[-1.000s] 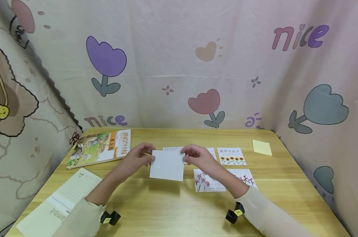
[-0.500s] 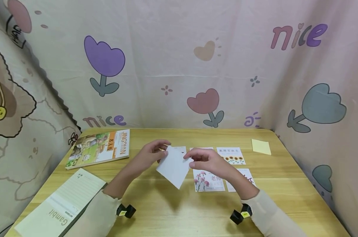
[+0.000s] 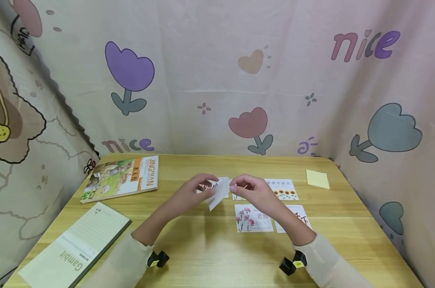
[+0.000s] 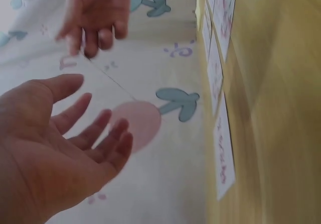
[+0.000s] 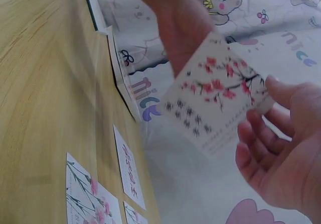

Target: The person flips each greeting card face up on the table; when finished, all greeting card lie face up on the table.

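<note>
My right hand (image 3: 251, 190) pinches one corner of a square greeting card (image 5: 215, 96) between thumb and index finger. Red blossoms on dark branches and black writing cover the side facing the right wrist camera. From the head the card looks narrow and tilted, its plain pale side showing above the table. Beside it is my left hand (image 4: 75, 143), fingers spread and loosely bent with nothing gripped; the left wrist view shows a gap between it and the card, which appears there edge-on as a thin line.
Several printed cards lie in two rows: a carnation card (image 3: 253, 219), a sunflower card (image 3: 283, 190) and a red-lettered card (image 5: 128, 169) among them. A yellow sticky note (image 3: 317, 179) lies right. A book (image 3: 121, 179) and a Gambit notebook (image 3: 77, 245) lie left on the wooden table (image 3: 203, 256).
Both hands held the card by its sides with its blank face showing. It has since turned diagonally, then nearly edge-on, and my left hand has let go while my right keeps its corner.
</note>
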Motion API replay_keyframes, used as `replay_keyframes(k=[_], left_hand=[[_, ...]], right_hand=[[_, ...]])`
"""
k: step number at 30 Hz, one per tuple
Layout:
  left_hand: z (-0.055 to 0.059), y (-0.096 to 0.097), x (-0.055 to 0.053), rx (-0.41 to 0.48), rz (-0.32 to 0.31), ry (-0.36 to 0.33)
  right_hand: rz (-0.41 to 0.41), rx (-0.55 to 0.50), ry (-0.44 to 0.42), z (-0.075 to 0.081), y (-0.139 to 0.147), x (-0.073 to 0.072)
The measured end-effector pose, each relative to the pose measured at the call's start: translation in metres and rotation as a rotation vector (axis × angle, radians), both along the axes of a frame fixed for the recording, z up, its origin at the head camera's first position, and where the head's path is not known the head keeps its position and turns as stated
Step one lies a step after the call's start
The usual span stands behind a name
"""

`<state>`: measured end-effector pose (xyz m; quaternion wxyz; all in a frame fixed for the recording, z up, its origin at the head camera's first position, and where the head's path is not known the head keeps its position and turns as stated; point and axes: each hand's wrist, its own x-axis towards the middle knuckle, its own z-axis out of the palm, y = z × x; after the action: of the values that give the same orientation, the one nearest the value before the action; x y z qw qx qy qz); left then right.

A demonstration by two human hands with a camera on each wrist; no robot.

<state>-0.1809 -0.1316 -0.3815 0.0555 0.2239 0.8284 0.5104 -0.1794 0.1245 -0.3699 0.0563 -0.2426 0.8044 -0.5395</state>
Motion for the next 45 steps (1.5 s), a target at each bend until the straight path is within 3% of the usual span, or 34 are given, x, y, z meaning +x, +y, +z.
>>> replay_keyframes(k=[3,8,21,26,34,38,45], left_hand=[[0.004,0.007,0.009,-0.016,-0.034,0.066],[0.006,0.014,0.019,-0.034,-0.051,0.12],[0.005,0.013,0.019,-0.039,0.037,0.247],[0.008,0.008,0.016,0.012,0.097,0.185],[0.005,-0.013,0.0,0.22,0.155,-0.045],[0.004,-0.019,-0.004,0.29,0.177,-0.089],[0.008,-0.021,-0.003,0.359,0.17,-0.139]], right_hand=[[-0.053,0.0,-0.006,-0.002,-0.001,-0.001],[-0.118,-0.002,-0.009,-0.004,-0.001,-0.002],[-0.145,-0.061,-0.01,-0.003,-0.004,0.0],[-0.146,-0.063,0.038,-0.001,-0.003,-0.001],[-0.16,-0.035,0.108,0.001,0.001,-0.003],[-0.149,-0.03,0.101,0.001,0.002,-0.003],[-0.2,-0.016,0.121,-0.003,0.003,-0.007]])
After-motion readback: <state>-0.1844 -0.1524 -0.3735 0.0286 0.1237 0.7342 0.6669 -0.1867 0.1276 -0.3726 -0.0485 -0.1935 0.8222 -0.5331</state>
